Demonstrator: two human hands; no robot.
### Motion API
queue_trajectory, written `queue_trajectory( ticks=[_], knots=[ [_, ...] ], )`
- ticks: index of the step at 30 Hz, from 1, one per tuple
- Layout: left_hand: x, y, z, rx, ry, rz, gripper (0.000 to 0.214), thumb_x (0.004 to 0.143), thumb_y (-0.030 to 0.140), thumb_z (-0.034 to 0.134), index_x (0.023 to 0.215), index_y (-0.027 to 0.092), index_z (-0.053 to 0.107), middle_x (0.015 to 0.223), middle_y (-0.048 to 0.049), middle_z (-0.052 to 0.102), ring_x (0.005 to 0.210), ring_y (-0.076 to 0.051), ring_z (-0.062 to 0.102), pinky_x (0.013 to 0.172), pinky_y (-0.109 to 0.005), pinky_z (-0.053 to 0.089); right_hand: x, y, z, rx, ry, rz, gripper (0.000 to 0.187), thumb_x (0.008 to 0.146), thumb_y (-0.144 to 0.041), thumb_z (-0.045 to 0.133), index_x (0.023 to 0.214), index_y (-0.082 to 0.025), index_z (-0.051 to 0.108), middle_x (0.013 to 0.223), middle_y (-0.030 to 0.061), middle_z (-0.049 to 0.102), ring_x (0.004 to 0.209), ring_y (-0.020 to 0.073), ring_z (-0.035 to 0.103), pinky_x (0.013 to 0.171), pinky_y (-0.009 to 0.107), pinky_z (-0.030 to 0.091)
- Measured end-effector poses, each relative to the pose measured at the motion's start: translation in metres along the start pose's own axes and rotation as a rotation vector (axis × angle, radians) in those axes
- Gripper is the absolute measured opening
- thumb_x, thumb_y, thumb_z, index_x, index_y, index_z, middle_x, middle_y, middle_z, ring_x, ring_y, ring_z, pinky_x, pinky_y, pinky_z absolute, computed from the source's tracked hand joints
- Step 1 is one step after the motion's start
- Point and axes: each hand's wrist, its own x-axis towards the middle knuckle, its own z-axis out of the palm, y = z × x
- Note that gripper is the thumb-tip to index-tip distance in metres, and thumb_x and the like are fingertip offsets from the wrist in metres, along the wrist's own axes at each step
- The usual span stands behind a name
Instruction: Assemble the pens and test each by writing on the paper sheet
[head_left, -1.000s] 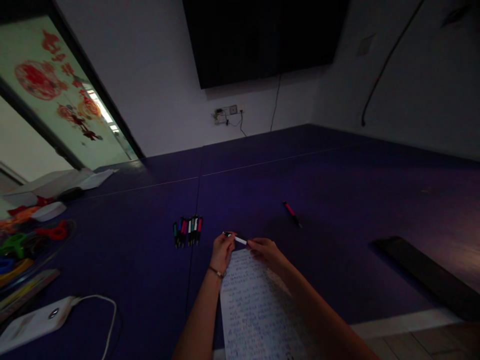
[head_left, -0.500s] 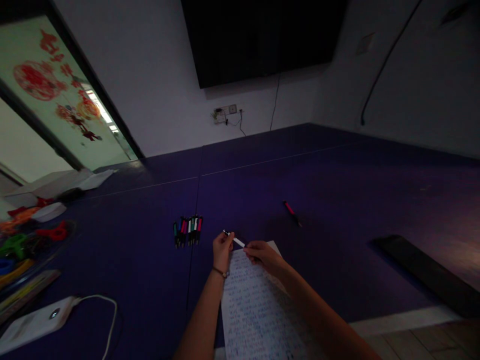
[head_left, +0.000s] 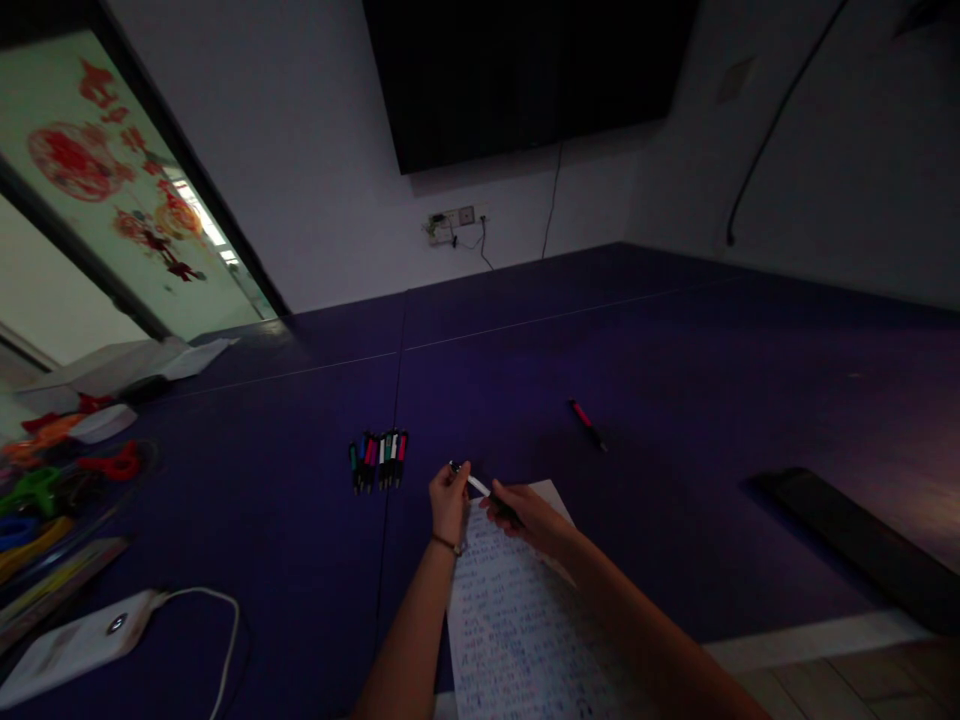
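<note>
A white and black pen [head_left: 478, 487] is held between my two hands, tilted down to the right above the top of a handwritten sheet of paper [head_left: 510, 620]. My left hand [head_left: 448, 495] pinches its upper end by the clip. Around its dark lower part, the fingers of my right hand [head_left: 525, 510] are closed. To the left lies a row of several pens [head_left: 379, 460] with coloured grips, side by side on the purple table [head_left: 300, 530]. One pink and black pen [head_left: 587, 424] lies alone to the right, beyond my right hand.
At the left are a white power bank [head_left: 82, 645] with a cable and a clear tray [head_left: 150, 465] of colourful scissors-like handles. A long black object [head_left: 847, 540] lies near the right front edge. White papers [head_left: 142, 365] rest at the back left, and a dark screen [head_left: 525, 80] hangs on the wall.
My right hand has shifted its grip on the pen, and more of the dark lower part now shows at its fingers. The left hand stays at the upper end.
</note>
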Motion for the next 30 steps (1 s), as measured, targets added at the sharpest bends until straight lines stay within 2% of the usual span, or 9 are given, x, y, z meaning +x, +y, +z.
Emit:
queue_trajectory(
  ticks=[5,7,9,14,16,19,21,26,30],
  knots=[
    [-0.005,0.005,0.005,-0.183,-0.317,-0.14,0.035,0.058,0.045,0.064,0.07,0.012,0.059,0.048,0.0045,0.046,0.042,-0.004,0.039,0.043,-0.018,0.03,-0.001,-0.004,-0.002,0.128,-0.007,-0.054,0.034,0.061,-0.046,0.061,0.065,-0.013,0.051,0.049,-0.0053,0.04,0.037,0.002,0.026,0.036,0.019,0.013],
    [-0.007,0.007,0.007,-0.241,-0.364,-0.176,0.034,0.056,0.039,0.068,0.076,0.012,0.061,0.06,0.0,0.055,0.049,-0.006,0.046,0.049,-0.019,0.036,-0.001,-0.005,-0.002,0.11,0.018,-0.083,0.033,0.06,-0.045,0.06,0.064,-0.014,0.05,0.049,-0.0057,0.039,0.037,0.0021,0.025,0.036,0.019,0.013],
    [-0.009,0.007,0.009,-0.258,-0.306,-0.181,0.031,0.053,0.034,0.07,0.072,0.011,0.061,0.063,-0.0017,0.057,0.051,-0.006,0.048,0.051,-0.019,0.037,0.002,-0.004,-0.002,-0.004,0.077,-0.116,0.031,0.059,-0.043,0.061,0.061,-0.015,0.048,0.048,-0.0058,0.04,0.037,0.0027,0.027,0.036,0.019,0.016],
    [-0.006,0.003,0.01,-0.262,-0.131,-0.133,0.028,0.051,0.032,0.071,0.059,0.013,0.053,0.048,0.0049,0.047,0.041,-0.003,0.039,0.041,-0.016,0.028,0.007,0.002,-0.001,-0.332,0.399,-0.214,0.032,0.044,-0.032,0.068,0.054,-0.018,0.04,0.046,-0.0081,0.039,0.041,0.0042,0.033,0.038,0.018,0.023],
    [-0.005,0.002,0.01,-0.262,-0.136,-0.12,0.029,0.051,0.032,0.071,0.058,0.013,0.051,0.046,0.006,0.045,0.039,-0.002,0.037,0.039,-0.015,0.026,0.006,0.002,0.002,-0.312,0.365,-0.196,0.032,0.046,-0.035,0.066,0.059,-0.019,0.041,0.047,-0.0083,0.041,0.04,0.004,0.033,0.037,0.018,0.023],
    [-0.003,0.001,0.01,-0.237,-0.174,-0.128,0.029,0.051,0.034,0.071,0.058,0.012,0.052,0.046,0.0045,0.047,0.041,-0.003,0.039,0.04,-0.016,0.029,0.001,-0.001,0.008,-0.194,0.176,-0.128,0.031,0.061,-0.047,0.051,0.072,-0.018,0.047,0.048,-0.0063,0.046,0.035,0.0045,0.032,0.034,0.018,0.02],
    [0.001,0.001,0.009,-0.228,-0.133,-0.11,0.03,0.051,0.035,0.07,0.058,0.011,0.054,0.047,0.0037,0.048,0.042,-0.003,0.04,0.041,-0.016,0.03,-0.002,-0.005,0.01,-0.161,0.143,-0.11,0.033,0.065,-0.047,0.047,0.075,-0.016,0.049,0.045,-0.006,0.046,0.033,0.0042,0.031,0.033,0.018,0.017],
    [0.02,0.0,-0.001,-0.202,0.063,-0.049,0.033,0.053,0.04,0.067,0.065,0.011,0.057,0.052,0.0029,0.051,0.043,-0.004,0.043,0.043,-0.016,0.033,-0.002,-0.006,0.0,-0.189,0.241,-0.063,0.027,0.063,-0.039,0.051,0.074,-0.014,0.053,0.041,-0.0055,0.047,0.03,0.0037,0.03,0.031,0.018,0.016],
    [0.037,-0.005,-0.001,0.09,0.036,0.007,0.028,0.059,0.038,0.063,0.068,0.012,0.055,0.054,0.0009,0.055,0.044,-0.007,0.048,0.044,-0.018,0.036,0.006,-0.003,-0.009,-0.242,0.412,-0.086,0.016,0.068,-0.029,0.045,0.07,-0.015,0.053,0.05,-0.0002,0.056,0.035,0.0057,0.039,0.032,0.017,0.025]
  ],
)
